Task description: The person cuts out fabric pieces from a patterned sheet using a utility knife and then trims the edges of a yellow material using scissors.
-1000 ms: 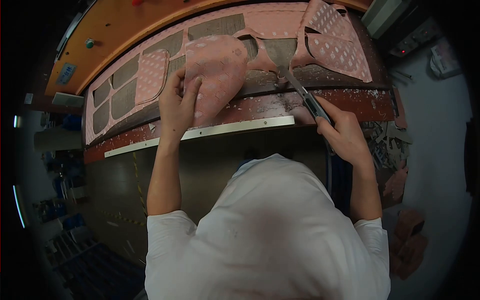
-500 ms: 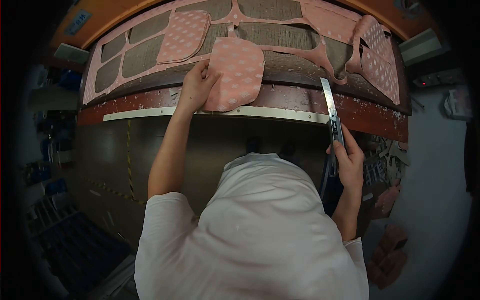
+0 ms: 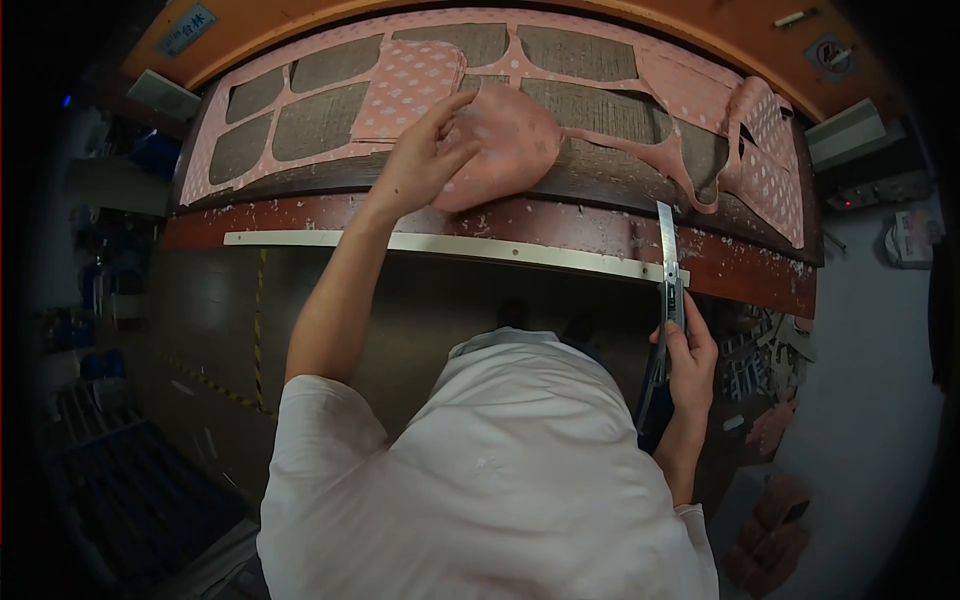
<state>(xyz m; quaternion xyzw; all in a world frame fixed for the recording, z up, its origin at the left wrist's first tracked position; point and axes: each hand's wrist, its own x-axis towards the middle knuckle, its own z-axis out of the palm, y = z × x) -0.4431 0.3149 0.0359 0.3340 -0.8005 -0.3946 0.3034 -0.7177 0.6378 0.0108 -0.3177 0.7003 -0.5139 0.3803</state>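
Observation:
My left hand (image 3: 425, 160) is over the left edge of a rounded pink fabric piece (image 3: 510, 145), its thumb and fingers apart. The piece looks blurred and lies across the front of the cut-out fabric. To its left rests a stack of pink patterned pieces (image 3: 410, 85). My right hand (image 3: 690, 360) is closed round a box cutter (image 3: 672, 290), whose long blade points up in front of the table edge.
A large pink fabric sheet with cut-out openings (image 3: 280, 120) covers the dark board. Folded fabric (image 3: 765, 120) lies at its right end. A pale strip (image 3: 450, 244) runs along the red table edge (image 3: 570, 225). Pink scraps (image 3: 770, 530) are at the lower right.
My left hand has moved up and its fingers have come apart. The rounded piece has shifted and its pattern is now faint. The view has shifted slightly; the cutter remains in my right hand.

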